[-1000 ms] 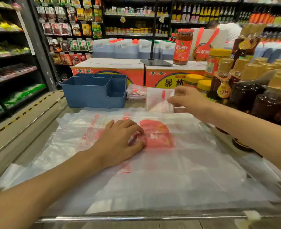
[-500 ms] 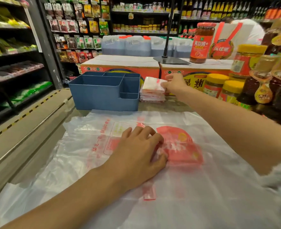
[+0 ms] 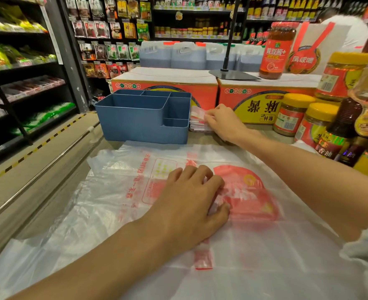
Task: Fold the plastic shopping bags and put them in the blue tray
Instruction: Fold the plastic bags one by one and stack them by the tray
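A: Okay, quick pass. Right hand [image 3: 221, 123] is out at the stack of folded bags [image 3: 198, 122], which sits just beside the blue tray [image 3: 135, 124], on its right, not in it. Fingers curl over the top of the stack; looks like a hold on the top bag, though the thumb is hidden.

B: And the left hand [image 3: 191, 204]?

A: Flat-ish on the unfolded bags [image 3: 118, 191] spread over the counter [image 3: 202, 139], fingertips bent and pressing the plastic at the red print. Pinning, not lifting.

B: Doing the step well?

A: Judgement: square the folded bag on the stack and press the air out so it does not spring open, then move the stack into the tray's large compartment. Left hand should keep the slippery sheets pinned (they would slide easily).

B: Counts?

A: One tray, four compartments visible, all appearing empty. One folded stack; layers too thin to count. Loose bags: at least two overlapping sheets, exact number unclear. Two hands.
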